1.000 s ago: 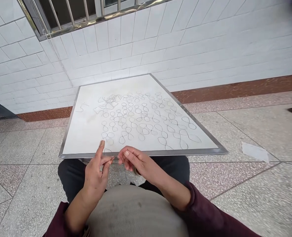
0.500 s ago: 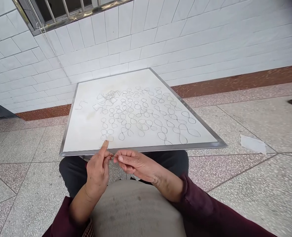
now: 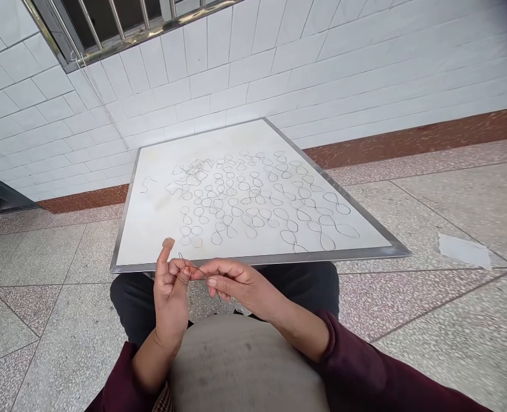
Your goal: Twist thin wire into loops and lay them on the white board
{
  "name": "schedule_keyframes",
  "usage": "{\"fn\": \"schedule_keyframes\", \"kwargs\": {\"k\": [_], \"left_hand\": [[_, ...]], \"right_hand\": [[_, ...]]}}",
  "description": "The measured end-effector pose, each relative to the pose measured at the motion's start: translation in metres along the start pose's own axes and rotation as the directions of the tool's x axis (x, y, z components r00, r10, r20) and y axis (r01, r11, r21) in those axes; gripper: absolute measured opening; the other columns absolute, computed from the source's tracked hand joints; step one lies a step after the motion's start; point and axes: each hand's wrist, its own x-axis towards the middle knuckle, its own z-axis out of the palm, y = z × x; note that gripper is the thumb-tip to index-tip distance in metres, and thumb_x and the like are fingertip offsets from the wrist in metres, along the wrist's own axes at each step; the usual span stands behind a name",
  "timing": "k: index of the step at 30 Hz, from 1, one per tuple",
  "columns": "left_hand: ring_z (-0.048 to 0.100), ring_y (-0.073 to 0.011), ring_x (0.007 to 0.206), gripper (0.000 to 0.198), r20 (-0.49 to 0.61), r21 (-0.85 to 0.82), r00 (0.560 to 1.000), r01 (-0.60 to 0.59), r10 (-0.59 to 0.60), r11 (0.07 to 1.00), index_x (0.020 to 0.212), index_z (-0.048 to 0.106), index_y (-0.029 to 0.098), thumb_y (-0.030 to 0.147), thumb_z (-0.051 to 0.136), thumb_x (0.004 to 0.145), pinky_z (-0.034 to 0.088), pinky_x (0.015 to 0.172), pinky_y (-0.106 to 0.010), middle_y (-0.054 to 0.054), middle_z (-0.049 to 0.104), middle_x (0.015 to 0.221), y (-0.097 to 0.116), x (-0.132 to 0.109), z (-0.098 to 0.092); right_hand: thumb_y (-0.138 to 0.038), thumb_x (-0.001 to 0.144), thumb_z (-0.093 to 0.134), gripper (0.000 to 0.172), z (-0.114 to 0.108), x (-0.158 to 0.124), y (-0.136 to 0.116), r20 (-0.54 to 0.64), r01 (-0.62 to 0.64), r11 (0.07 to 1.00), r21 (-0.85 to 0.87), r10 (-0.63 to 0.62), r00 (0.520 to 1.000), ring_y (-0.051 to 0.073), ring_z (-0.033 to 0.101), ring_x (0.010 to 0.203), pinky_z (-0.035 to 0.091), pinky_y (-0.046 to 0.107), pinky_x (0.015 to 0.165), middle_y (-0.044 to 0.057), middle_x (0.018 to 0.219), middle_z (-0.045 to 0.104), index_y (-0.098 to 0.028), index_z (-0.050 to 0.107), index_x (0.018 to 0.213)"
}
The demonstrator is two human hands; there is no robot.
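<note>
Sitting at the near edge of a white surface [image 3: 153,234] with a metal rim, a person holds both hands close together just in front of that rim, above the lap. The left hand [image 3: 170,292] stands upright with its index finger raised and free. Its grip is pressed together, thumb against the other fingers, pinching one end of a thin wire [image 3: 193,268]. The right hand [image 3: 232,283] comes in from the side, knuckles up, and its grip, thumb and forefinger, is closed on the same wire a little further along. The wire runs as a short dark arc between the two hands, with a small end sticking up beside the left thumb. It is in the air and clear of the surface.

On the surface, many wire loops [image 3: 253,200] lie spread in rough rows, mostly figure-eight shapes, larger toward the right. A loose tangle of wire [image 3: 192,170] sits at the far left of them, and one small bent piece [image 3: 147,184] lies apart further left.

Dark red sleeves [image 3: 352,366] cover both forearms. A scrap of paper [image 3: 463,250] lies on the speckled floor [image 3: 451,200] to the right, and a white tiled wall [image 3: 322,68] rises behind.
</note>
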Motion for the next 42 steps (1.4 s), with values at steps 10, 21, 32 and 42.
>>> {"fn": "schedule_keyframes", "kwargs": {"k": [10,21,32,42], "left_hand": [[0.054,-0.0054,0.069,0.059,0.084,-0.419,0.986,0.165,-0.143,0.893,0.132,0.058,0.025,0.011,0.074,0.077,0.050,0.081,-0.018,0.005,0.056,0.076,0.015,0.007,0.006],[0.062,-0.0070,0.087,0.053,-0.038,-0.435,0.973,0.190,-0.229,0.880,0.126,0.060,0.031,0.014,0.074,0.078,0.048,0.087,-0.018,0.005,0.063,0.083,0.010,0.007,0.009],[0.054,-0.0054,0.075,0.055,-0.067,-0.452,0.983,0.124,-0.172,0.883,0.130,0.058,0.031,0.016,0.073,0.080,0.046,0.077,-0.015,0.005,0.055,0.081,0.011,0.013,0.005],[0.059,-0.0103,0.080,0.056,-0.026,-0.233,0.999,0.039,-0.046,0.972,0.134,0.053,0.032,0.025,0.072,0.082,0.046,0.091,-0.028,0.003,0.064,0.084,0.006,0.005,0.005]], "right_hand": [[-0.005,0.093,0.052,0.040,0.014,0.004,0.010,0.220,0.542,0.240,-0.806,-0.728,0.649,0.014,0.058,0.075,0.051,0.029,0.063,0.005,0.098,0.072,-0.021,0.057,0.129],[-0.007,0.094,0.049,0.046,0.010,0.003,0.014,0.226,0.457,0.192,-0.868,-0.668,0.709,0.020,0.065,0.086,0.055,0.036,0.071,0.007,0.103,0.072,-0.027,0.054,0.135],[-0.022,0.094,0.057,0.008,0.018,0.001,0.015,-0.207,0.330,0.655,-0.680,-0.603,0.770,0.018,0.062,0.079,0.054,0.033,0.071,0.004,0.084,0.066,-0.024,0.064,0.094],[-0.049,0.091,0.057,0.030,0.031,0.008,0.000,-0.331,0.028,0.994,0.109,0.009,0.943,0.011,0.053,0.058,0.047,0.026,0.056,0.000,0.070,0.062,-0.020,0.064,0.090]]}}
